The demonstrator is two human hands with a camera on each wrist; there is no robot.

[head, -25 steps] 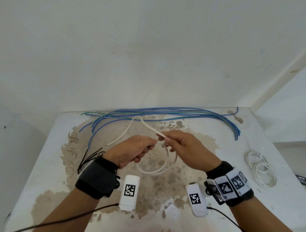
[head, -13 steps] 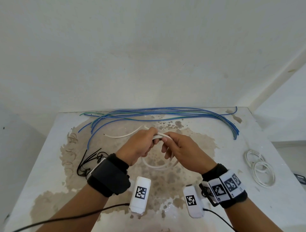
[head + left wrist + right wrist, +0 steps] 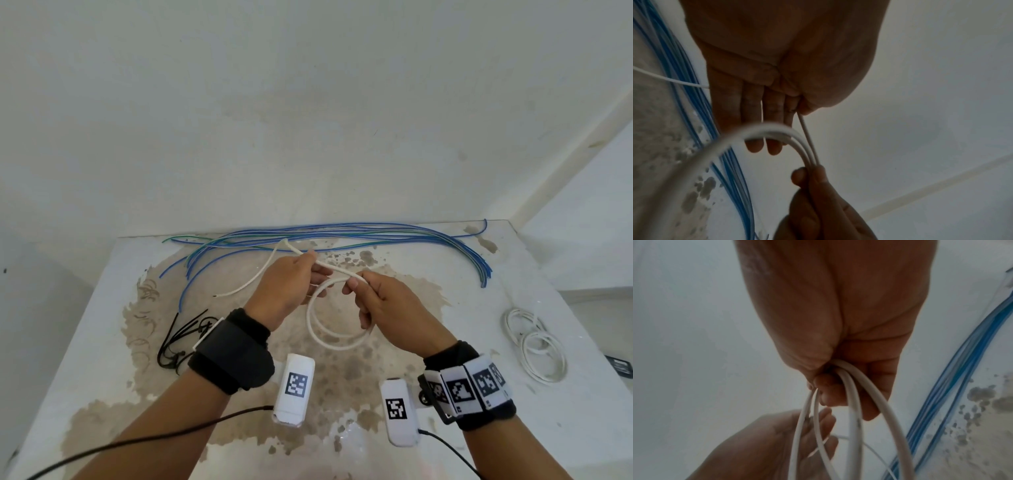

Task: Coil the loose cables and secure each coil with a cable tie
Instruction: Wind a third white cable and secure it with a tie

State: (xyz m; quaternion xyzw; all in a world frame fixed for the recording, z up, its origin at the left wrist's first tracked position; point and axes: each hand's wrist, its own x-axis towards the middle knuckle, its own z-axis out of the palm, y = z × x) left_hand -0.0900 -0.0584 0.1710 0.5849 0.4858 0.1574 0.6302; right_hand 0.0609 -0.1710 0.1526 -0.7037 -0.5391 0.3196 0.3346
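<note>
- Pinched between thumb and fingertips of the right hand (image 3: 383, 305), the gathered top of the white cable (image 3: 337, 337) coil is held above the table (image 3: 513, 308); the wrist view shows the turns bunched under the thumb, the loops hanging free below.
- Left hand (image 3: 291, 284) pinches the free run of the same cable between thumb and forefinger, its other fingers nearly straight. The strand spans the short gap between the hands.
- Loose tail (image 3: 253, 279) runs past the left hand, bends, and drops to the table, ending near the blue wires (image 3: 342, 233).
- Judgement: one more turn is being laid. To do it well, the left hand should bring its length round to match the hanging loops, then feed it under the right thumb.
- Right pinch must open only enough to admit the new turn, or the loops may spring apart.
- Tail looks short: perhaps one or two turns remain.
- Risk: dragging the tail could snag the blue wires; lifting it first seems wiser.
- Black cable ties (image 3: 181, 339) lie at the left, close by the left wrist, handy for binding once the tail is in.
- Finished white coils (image 3: 534, 346) rest at the right side of the table.
</note>
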